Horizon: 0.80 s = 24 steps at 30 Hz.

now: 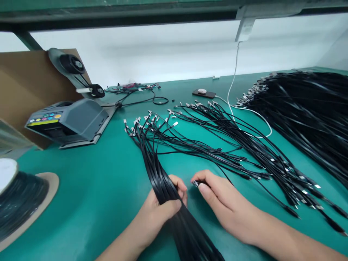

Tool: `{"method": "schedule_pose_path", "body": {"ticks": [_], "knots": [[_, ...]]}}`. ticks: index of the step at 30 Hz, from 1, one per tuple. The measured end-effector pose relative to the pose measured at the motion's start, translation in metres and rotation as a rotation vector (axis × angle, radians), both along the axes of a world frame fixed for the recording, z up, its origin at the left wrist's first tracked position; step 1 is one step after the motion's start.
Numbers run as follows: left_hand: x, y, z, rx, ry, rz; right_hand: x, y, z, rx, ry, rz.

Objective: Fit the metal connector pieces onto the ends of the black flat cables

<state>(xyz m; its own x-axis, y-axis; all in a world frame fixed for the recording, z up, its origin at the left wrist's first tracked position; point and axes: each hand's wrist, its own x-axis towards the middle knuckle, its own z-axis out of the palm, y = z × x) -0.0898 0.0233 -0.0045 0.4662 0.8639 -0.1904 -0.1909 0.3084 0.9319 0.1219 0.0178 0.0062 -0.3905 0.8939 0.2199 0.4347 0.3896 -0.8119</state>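
My left hand (156,216) is wrapped round a bundle of flat black cables (160,179), thumb across the top. The bundle fans out at its far end into thin leads tipped with small light-coloured connectors (141,125). Its near end runs down past the bottom edge of the view. To the right, my right hand (227,203) pinches a small dark cable connector (195,183) with a shiny metal tip; any cable behind it is hidden by the fingers. A small gap separates the two hands.
Loose black cables (206,148) lie beyond my hands, beside a second group (250,143). A large cable pile (307,98) fills the right. At left are a grey tape-dispenser-like machine (87,117) and a spool (51,181). A phone (209,94) on a white cord lies behind.
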Motion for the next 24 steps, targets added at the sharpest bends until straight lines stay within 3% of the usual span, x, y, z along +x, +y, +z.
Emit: {"method": "schedule_pose_path", "body": {"ticks": [5,12,19,24], "knots": [[0.002,-0.001,-0.002,0.051,0.155,0.095,-0.010,-0.005,0.000,-0.155,0.011,0.063],[0.009,-0.002,0.002,0.050,0.202,0.226,-0.010,-0.004,-0.001,-0.276,0.003,0.088],[0.007,0.000,0.006,0.023,0.210,0.081,-0.007,0.004,-0.007,-0.435,0.473,-0.065],[0.008,-0.001,0.005,0.027,0.239,0.120,-0.005,0.011,-0.006,-0.539,0.738,-0.138]]}}
